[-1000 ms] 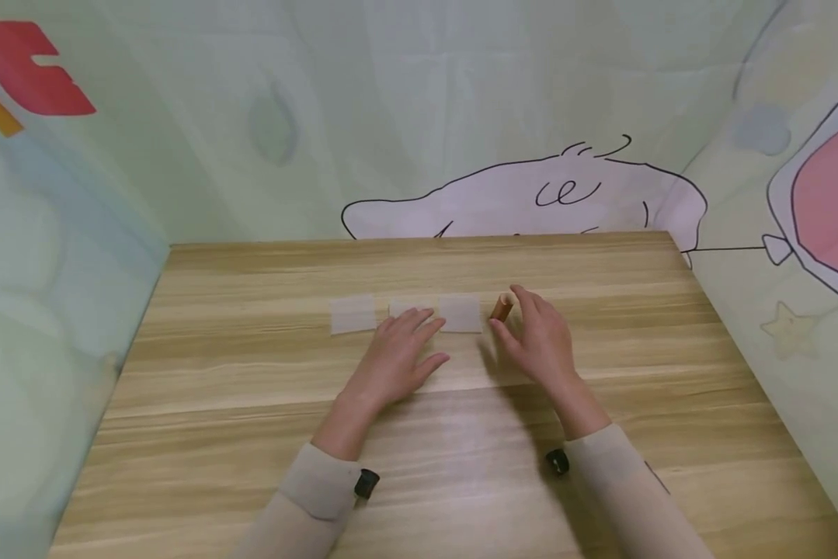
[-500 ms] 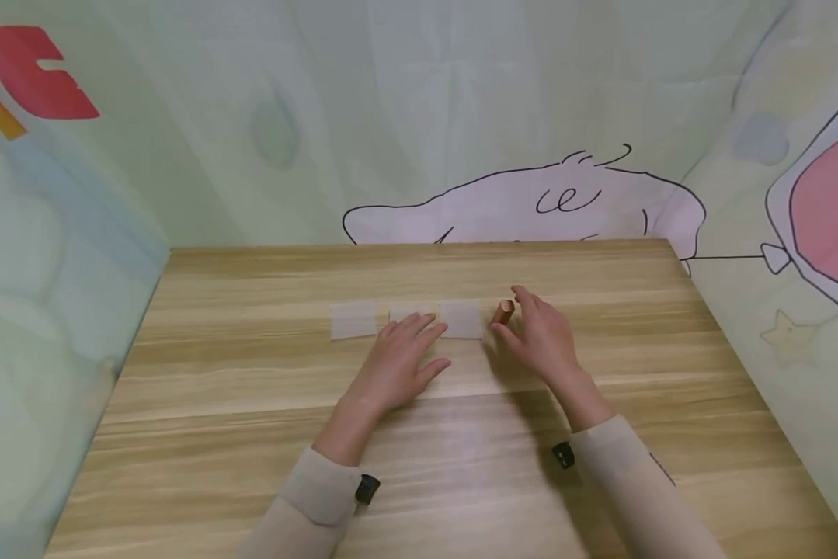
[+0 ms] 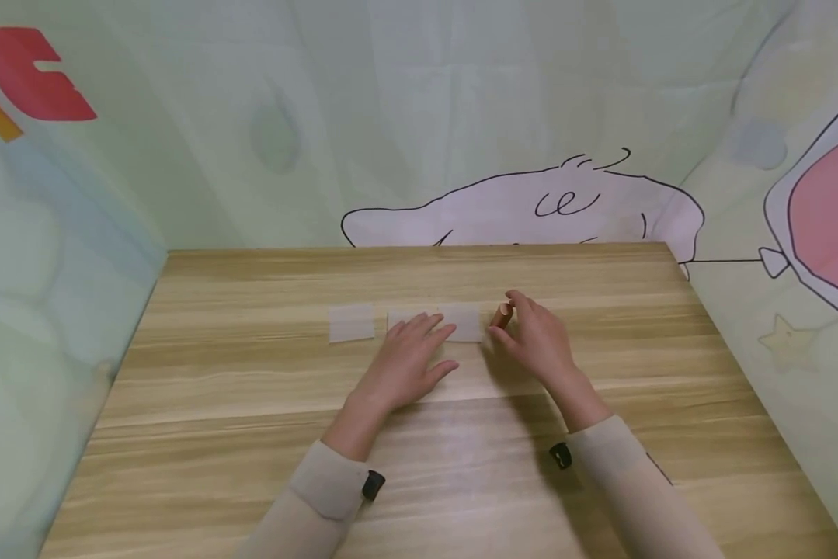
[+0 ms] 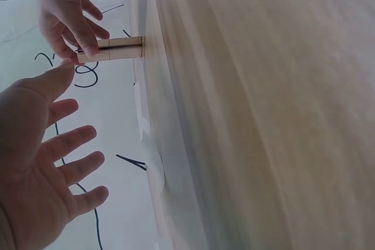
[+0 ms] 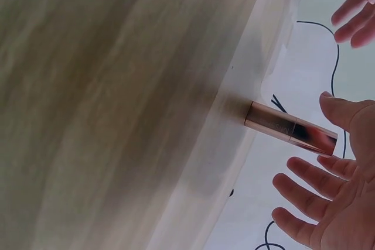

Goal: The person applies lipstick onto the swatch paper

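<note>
One rose-gold tube [image 3: 502, 316] is spotted, just the one; three pale squares [image 3: 351, 323] are counted, yes, three; one left hand [image 3: 406, 361] and one right hand [image 3: 539, 341] are seen, two hands in all, matched by two sleeves [image 3: 326, 477], two black wrist pieces [image 3: 373, 485]; one surface [image 3: 251, 442], one printed star [image 3: 785, 343] and one pink balloon [image 3: 834, 210] are added

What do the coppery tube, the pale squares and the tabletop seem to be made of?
Coppery tube: metal or metal-coated plastic, glossy, from its mirror-like light and dark bands.
Pale squares: probably thin paper or tissue, matte; they look sheet-thin and show no shine, though cloth is possible.
Tabletop: wood or wood-look laminate, slightly glossy, judging by streaked grain and soft glare.
</note>
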A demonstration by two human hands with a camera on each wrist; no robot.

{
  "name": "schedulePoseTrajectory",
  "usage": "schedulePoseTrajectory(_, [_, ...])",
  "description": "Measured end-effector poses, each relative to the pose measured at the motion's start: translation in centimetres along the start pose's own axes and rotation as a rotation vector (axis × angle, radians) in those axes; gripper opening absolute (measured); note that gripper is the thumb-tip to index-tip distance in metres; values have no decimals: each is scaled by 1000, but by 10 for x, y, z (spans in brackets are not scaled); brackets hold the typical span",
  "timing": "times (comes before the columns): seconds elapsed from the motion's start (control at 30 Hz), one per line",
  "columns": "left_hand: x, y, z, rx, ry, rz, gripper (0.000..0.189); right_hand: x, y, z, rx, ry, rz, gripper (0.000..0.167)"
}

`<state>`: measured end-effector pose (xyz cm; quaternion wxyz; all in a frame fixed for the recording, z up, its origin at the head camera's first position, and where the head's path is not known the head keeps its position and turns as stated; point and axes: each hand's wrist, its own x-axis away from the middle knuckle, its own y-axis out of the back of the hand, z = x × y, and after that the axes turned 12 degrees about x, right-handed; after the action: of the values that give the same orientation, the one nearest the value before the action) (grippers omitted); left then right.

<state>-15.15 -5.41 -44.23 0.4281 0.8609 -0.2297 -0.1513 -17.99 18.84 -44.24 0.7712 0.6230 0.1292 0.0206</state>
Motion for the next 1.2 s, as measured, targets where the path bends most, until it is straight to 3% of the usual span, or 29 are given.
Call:
schedulePoseTrajectory(0.2, [-4, -2, -1, -31, 7, 25, 59, -1, 1, 2, 3, 3, 9, 67])
schedulePoseTrajectory(0.47, [-6, -3, -3, -5, 18, 33, 58, -3, -2, 1, 1, -6, 30, 64])
schedulePoseTrajectory(0.57, [-6, -4, -2, -5, 18, 33, 58, -5, -5, 0, -64, -19, 57, 56])
schedulePoseTrajectory(0.8, [-5, -4, -1, -23, 6, 32, 58, -10, -13, -8, -271, -71, 147, 17])
schedulePoseTrajectory(1.2, [-6, -7, 4, -34, 9, 25, 58, -9, -20, -15, -348, -51, 108, 9])
